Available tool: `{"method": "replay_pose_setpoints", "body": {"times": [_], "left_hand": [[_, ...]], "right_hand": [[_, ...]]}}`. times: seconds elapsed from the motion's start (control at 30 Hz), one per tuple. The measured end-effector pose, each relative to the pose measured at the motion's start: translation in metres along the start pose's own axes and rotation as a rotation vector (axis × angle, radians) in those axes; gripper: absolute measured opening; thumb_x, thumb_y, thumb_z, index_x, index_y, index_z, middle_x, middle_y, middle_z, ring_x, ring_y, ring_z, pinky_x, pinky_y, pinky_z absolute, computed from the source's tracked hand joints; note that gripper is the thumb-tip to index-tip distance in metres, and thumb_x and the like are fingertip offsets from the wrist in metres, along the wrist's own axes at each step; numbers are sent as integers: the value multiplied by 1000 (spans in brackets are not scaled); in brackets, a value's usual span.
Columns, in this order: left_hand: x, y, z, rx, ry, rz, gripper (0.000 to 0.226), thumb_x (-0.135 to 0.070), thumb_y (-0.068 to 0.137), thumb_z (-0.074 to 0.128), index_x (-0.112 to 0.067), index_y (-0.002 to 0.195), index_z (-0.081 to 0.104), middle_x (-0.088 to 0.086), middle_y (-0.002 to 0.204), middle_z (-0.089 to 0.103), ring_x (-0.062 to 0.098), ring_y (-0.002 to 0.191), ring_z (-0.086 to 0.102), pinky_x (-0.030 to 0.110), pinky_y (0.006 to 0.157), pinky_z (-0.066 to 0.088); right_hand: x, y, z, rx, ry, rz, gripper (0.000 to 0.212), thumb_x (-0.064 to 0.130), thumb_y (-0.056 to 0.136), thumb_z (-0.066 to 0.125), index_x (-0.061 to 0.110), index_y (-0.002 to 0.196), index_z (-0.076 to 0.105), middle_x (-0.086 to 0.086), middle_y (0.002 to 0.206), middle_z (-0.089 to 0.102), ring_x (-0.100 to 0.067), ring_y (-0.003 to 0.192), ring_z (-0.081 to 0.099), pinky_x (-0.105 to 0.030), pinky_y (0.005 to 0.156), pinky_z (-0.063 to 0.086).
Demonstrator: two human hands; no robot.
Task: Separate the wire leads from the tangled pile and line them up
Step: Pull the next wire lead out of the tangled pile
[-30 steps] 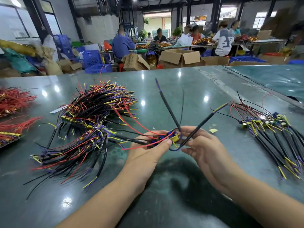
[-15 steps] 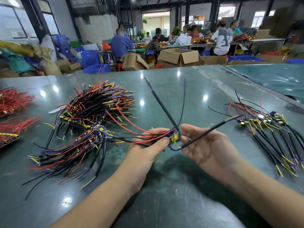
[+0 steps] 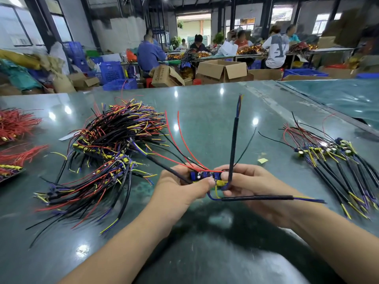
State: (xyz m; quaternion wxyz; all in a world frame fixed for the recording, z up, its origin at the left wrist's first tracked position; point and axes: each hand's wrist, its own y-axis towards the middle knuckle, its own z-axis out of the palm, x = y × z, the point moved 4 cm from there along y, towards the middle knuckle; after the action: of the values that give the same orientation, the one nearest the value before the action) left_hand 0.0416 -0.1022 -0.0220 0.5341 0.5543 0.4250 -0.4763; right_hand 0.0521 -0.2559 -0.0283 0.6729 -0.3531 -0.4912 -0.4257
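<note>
Both hands are up over the green table [image 3: 205, 111], close together, and they hold a small bunch of wire leads [image 3: 207, 175] between them. The left hand [image 3: 180, 187] grips the left end of the bunch, with its thumb pressed on the little blue parts in the middle. The right hand [image 3: 252, 185] pinches the right end, with its fingers curled round the wires. From the bunch, two thin red wires [image 3: 180, 138] bend up and to the left. One thick black wire [image 3: 233, 140] stands almost straight up, with a blue and yellow tip at the top. Another thick black wire [image 3: 258, 198] sticks out flat to the right, in front of the right hand, and ends in blue and yellow tips. A third black wire [image 3: 164, 166] points up and left, toward the big pile. The tangled pile [image 3: 102, 152] lies on the table to the left of the hands, a messy heap of black, red, yellow and purple wires going every way. On the right side of the table lies a neat row of leads [image 3: 336, 165], side by side, well apart from the hands. A tiny yellow scrap [image 3: 262, 160] sits on the table between the hands and that row. At the far left edge lie red wire bundles [image 3: 14, 124]. Far behind the table, people [image 3: 150, 54] sit at other tables, with cardboard boxes [image 3: 223, 71] and blue crates [image 3: 111, 72] near them.
</note>
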Motion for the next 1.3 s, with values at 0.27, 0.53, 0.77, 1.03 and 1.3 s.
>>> {"method": "replay_pose_setpoints", "body": {"times": [0.27, 0.53, 0.77, 1.03, 1.3], "left_hand": [[4, 0, -1, 77, -118, -161, 15, 5, 78, 67, -9, 82, 73, 14, 87, 72, 22, 79, 67, 36, 74, 59], [0, -3, 0, 207, -235, -207, 18, -10, 63, 70, -13, 80, 77, 7, 87, 74, 16, 78, 70, 27, 66, 57], [2, 1, -3, 278, -217, -266, 24, -8, 68, 69, -5, 91, 74, 9, 95, 74, 16, 83, 70, 27, 67, 57], [7, 1, -4, 368, -292, -308, 18, -8, 73, 71, -14, 90, 77, 3, 91, 75, 14, 82, 70, 28, 70, 57], [4, 16, -24, 89, -280, -289, 20, -8, 62, 70, -9, 82, 70, 8, 81, 69, 14, 69, 66, 28, 65, 59]], "right_hand": [[1, -1, 0, 2, -27, 22, 18, 26, 63, 73, 15, 77, 77, -6, 82, 73, -11, 67, 67, -18, 66, 56], [8, -6, 2, 7, -132, -98, 30, 24, 63, 71, 2, 83, 72, -14, 84, 71, -23, 79, 60, -28, 75, 51], [6, -5, 0, 46, -175, -137, 32, 35, 68, 76, 7, 83, 73, -15, 88, 71, -22, 79, 62, -29, 77, 52], [-1, -3, -2, 139, -5, -112, 17, 16, 76, 68, 6, 87, 76, -14, 92, 72, -21, 83, 65, -31, 83, 55], [3, 7, -22, -140, 77, -68, 13, 19, 64, 70, 11, 72, 77, -3, 67, 67, -6, 59, 60, -13, 63, 53]]}}
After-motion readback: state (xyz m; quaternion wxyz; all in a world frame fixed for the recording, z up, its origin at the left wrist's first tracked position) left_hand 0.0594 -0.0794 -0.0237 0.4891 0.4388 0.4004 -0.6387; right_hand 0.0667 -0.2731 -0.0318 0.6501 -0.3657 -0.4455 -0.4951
